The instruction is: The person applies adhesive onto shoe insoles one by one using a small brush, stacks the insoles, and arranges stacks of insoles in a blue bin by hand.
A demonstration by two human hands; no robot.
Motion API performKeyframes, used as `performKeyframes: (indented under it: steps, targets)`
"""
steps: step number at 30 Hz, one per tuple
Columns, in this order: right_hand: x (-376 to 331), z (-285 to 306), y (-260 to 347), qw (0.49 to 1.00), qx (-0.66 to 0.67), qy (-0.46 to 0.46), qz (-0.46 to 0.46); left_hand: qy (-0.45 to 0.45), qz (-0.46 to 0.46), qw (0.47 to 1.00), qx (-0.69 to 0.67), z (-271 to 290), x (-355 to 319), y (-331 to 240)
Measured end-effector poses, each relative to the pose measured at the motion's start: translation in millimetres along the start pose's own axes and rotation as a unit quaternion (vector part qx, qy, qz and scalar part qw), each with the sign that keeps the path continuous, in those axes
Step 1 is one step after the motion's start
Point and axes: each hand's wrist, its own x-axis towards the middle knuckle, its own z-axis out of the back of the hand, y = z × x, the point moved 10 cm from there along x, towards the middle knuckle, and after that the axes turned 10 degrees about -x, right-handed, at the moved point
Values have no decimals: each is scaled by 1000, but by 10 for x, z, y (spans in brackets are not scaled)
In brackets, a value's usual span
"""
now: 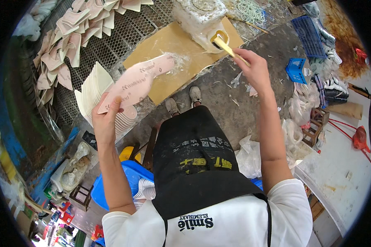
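Note:
My left hand (106, 120) pinches the heel end of a pink printed shoe insole (138, 82), thumb on top. The insole's other end reaches over a brown board (152, 47). Right beneath that hand stands a fanned stack of cream insoles (94, 87). My right hand (254, 69) is closed round the pale yellow handle of a brush (228, 50). Its dark bristle end is at the yellow-rimmed mouth of a white, crusted container (193, 18) on the board. What the container holds cannot be made out.
Many pink insoles (74, 43) lie overlapping on a metal mesh rack (127, 31) at the far left. A blue tub (99, 191) stands by my left side. To the right are a blue box (297, 71), a blue basket (308, 37) and plastic bags (249, 154). Scraps litter the floor.

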Motion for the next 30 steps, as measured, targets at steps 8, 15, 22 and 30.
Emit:
performKeyframes:
  steps: [8,15,22,30]
  targets:
    - [-436,-460,293,943,270,160,-109,-31,-11,965,-261,98,64,151]
    - [-86,-206,1945,972,169,69,149,-10,-34,994,-106,-57,14,-156]
    - [3,-254,2017,982,52,101,154,-5,-44,998,-51,-24,-73,-203]
    - [-90,-742,1611,976,135,160,60,9,-46,997,-66,175,-5,10]
